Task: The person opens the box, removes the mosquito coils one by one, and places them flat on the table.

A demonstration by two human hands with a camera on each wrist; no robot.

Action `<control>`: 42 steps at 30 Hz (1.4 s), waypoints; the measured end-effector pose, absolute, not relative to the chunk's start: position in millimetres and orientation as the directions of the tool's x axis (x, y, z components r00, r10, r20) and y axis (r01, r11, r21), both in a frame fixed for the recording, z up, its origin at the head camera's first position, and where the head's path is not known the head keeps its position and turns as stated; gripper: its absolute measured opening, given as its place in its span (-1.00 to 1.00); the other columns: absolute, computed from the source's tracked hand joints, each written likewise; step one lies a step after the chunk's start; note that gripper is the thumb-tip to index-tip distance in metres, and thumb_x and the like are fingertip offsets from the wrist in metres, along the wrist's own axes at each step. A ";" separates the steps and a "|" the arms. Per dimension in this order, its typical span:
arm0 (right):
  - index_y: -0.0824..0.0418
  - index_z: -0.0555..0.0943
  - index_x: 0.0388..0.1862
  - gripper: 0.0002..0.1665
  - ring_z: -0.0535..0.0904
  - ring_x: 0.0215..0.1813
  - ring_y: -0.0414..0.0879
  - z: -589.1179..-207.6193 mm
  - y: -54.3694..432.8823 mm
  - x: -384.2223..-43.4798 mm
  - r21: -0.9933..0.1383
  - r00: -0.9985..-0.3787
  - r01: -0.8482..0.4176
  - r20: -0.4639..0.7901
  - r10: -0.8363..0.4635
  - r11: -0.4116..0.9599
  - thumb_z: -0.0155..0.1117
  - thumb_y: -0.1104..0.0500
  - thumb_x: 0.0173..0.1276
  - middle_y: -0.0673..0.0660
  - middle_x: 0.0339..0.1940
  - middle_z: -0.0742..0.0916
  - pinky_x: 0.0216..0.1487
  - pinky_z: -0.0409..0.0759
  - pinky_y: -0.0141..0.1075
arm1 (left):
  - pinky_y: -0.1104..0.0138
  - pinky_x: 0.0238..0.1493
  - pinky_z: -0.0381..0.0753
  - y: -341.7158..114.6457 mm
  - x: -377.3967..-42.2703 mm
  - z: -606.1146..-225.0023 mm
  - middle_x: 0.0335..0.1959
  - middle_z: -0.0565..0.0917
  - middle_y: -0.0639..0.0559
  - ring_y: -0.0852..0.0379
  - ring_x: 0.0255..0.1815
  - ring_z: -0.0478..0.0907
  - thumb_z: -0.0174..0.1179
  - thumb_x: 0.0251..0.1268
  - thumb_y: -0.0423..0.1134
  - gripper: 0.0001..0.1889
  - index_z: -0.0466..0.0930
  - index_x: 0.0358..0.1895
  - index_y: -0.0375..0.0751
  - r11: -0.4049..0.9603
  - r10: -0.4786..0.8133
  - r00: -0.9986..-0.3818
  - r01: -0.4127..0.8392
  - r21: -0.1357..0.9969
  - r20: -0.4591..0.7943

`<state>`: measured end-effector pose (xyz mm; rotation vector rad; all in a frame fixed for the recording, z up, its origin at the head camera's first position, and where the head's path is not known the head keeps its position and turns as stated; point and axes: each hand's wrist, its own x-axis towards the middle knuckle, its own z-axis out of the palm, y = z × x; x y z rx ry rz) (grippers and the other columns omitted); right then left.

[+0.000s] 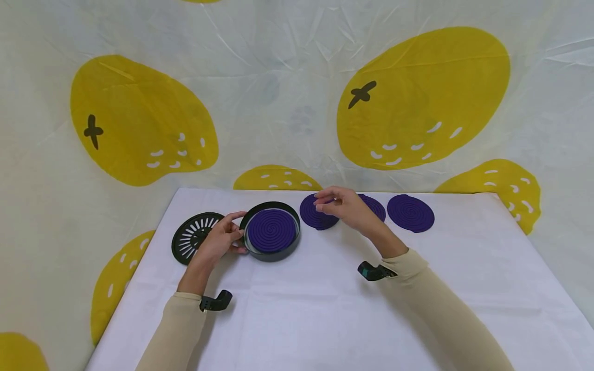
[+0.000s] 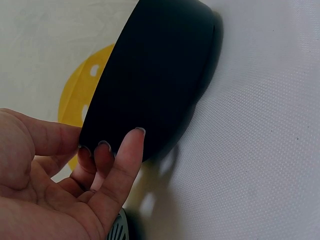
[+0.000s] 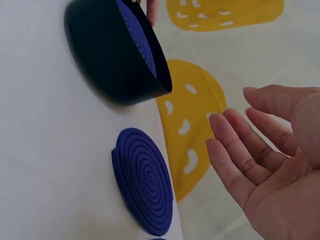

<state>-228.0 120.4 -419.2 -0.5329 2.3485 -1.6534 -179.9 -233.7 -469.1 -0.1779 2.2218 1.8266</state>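
Observation:
My left hand (image 1: 221,240) holds a dark round mosquito coil holder (image 1: 273,256) by its left side, fingers at the rim and outer wall in the left wrist view. Inside the holder lies a purple mosquito coil (image 1: 271,230). Right of it, my right hand (image 1: 345,208) hovers over the table with nothing in its fingers, which are spread and slightly bent in the right wrist view. In the head view this hand overlaps a second purple coil (image 1: 315,212) and partly hides a third one (image 1: 375,207).
Another purple coil (image 1: 410,213) lies flat farther right. A dark slotted lid (image 1: 187,239) lies left of the holder, partly behind the left hand. White cloth covers the table (image 1: 297,319), and a curtain (image 1: 283,103) with yellow fruit prints hangs along its back edge.

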 end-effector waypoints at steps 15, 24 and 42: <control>0.36 0.59 0.20 -0.56 0.69 0.07 0.13 -423.2 86.8 -233.5 -0.943 -0.878 -0.204 0.057 -0.476 0.263 0.38 0.29 0.37 0.34 0.09 0.72 0.09 0.70 -0.30 | 0.18 -0.29 0.81 -232.6 -178.9 -466.0 -0.26 0.37 -0.01 0.03 -0.31 0.54 0.04 0.49 -0.50 -0.41 0.30 0.52 -0.05 0.198 0.064 -0.958 -0.261 0.945 -0.278; 0.32 0.57 0.25 -0.50 0.65 0.15 0.18 -422.0 72.3 -234.0 -0.943 -0.860 -0.199 0.038 -0.509 0.267 0.42 0.26 0.35 0.38 0.20 0.66 0.14 0.69 -0.24 | 0.15 -0.27 0.81 -232.8 -180.2 -466.4 -0.26 0.37 0.00 0.03 -0.31 0.55 0.04 0.49 -0.50 -0.41 0.30 0.52 -0.04 0.197 0.067 -0.958 -0.262 0.945 -0.280; 0.35 0.47 0.35 -0.31 0.51 0.36 0.19 -426.5 35.3 -237.1 -0.897 -0.816 -0.216 -0.051 -0.576 0.386 0.48 0.21 0.30 0.30 0.33 0.59 0.40 0.51 0.00 | 0.17 -0.28 0.81 -233.2 -178.9 -463.7 -0.24 0.37 -0.02 0.00 -0.29 0.55 0.04 0.49 -0.50 -0.40 0.28 0.53 -0.06 0.206 0.069 -0.957 -0.263 0.942 -0.283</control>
